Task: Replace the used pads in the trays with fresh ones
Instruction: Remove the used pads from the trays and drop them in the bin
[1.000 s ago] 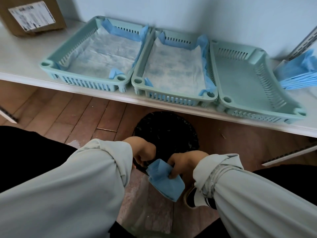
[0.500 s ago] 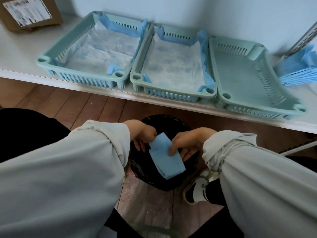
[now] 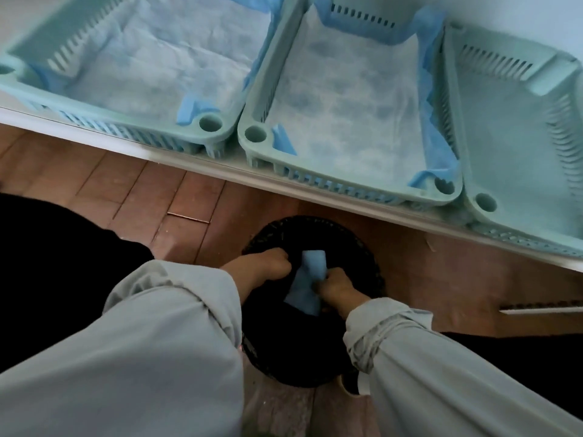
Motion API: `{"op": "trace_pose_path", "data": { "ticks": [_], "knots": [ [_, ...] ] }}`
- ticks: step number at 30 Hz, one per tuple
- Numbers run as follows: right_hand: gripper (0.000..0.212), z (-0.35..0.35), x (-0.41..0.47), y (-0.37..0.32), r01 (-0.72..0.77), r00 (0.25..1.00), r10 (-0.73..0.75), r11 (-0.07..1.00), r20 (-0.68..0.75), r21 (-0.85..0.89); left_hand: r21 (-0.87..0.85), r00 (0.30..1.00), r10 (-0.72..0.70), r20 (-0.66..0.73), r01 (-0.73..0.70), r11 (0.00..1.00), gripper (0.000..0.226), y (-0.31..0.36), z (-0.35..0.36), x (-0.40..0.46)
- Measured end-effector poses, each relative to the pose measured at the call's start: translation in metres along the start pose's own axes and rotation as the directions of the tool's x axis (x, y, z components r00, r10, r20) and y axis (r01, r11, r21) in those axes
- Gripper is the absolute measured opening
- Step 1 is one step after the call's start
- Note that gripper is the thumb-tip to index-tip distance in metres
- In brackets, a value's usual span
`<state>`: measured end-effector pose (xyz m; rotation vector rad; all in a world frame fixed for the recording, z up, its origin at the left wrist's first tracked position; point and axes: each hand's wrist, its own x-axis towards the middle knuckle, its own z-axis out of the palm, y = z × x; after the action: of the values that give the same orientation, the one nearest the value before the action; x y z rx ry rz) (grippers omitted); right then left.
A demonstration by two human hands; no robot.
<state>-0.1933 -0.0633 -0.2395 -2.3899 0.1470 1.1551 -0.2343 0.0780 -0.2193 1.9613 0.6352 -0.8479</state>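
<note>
Both hands push a folded blue pad down into the black bin on the floor.

The right hand (image 3: 336, 283) is closed on the right edge of the folded pad (image 3: 307, 283), which sits inside the mouth of the bin (image 3: 372, 272), below the front edge of the shelf (image 3: 195, 160). The left hand (image 3: 263, 266) is curled at the pad's left side; it seems to pinch the pad too, though its fingertips are lost in the dark of the bin. On the shelf stand three trays side by side: the left tray (image 3: 209, 124) and the middle tray (image 3: 255, 135) each hold a white pad with blue edges, and the right tray (image 3: 485, 201) is bare.
</note>
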Motion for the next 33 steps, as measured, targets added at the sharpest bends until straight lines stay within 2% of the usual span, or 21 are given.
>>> {"op": "trace_pose_path", "data": {
  "ticks": [6,12,17,26,30,33],
  "knots": [
    [0.04,0.02,0.035,0.01,-0.134,0.991,0.134,0.983,-0.013,-0.125,-0.055,0.999,-0.035,0.014,0.035,0.998,0.043,0.009,0.006,0.025],
    [0.039,0.02,0.044,0.004,-0.14,0.99,0.133,0.973,-0.049,-0.185,-0.001,0.998,-0.063,0.031,0.063,0.998,0.045,0.003,0.011,0.031],
    [0.039,0.019,0.034,0.003,-0.13,0.991,0.132,0.953,-0.008,-0.274,-0.018,0.999,-0.04,0.019,0.04,0.999,0.042,0.004,0.009,0.018],
    [0.031,-0.012,-0.009,-0.018,0.049,0.999,-0.047,0.937,0.012,-0.346,0.045,0.996,0.084,0.007,-0.084,0.995,0.041,0.019,0.004,-0.011],
    [0.028,-0.03,-0.031,-0.028,0.137,0.99,-0.138,0.916,0.022,-0.376,0.174,0.987,0.151,0.055,-0.158,0.972,0.039,0.032,-0.004,-0.03],
    [0.028,-0.05,-0.053,-0.038,0.167,0.983,-0.186,0.904,-0.009,-0.394,0.284,0.978,0.209,0.024,-0.207,0.936,0.041,0.048,-0.018,-0.059]
  ]
}}
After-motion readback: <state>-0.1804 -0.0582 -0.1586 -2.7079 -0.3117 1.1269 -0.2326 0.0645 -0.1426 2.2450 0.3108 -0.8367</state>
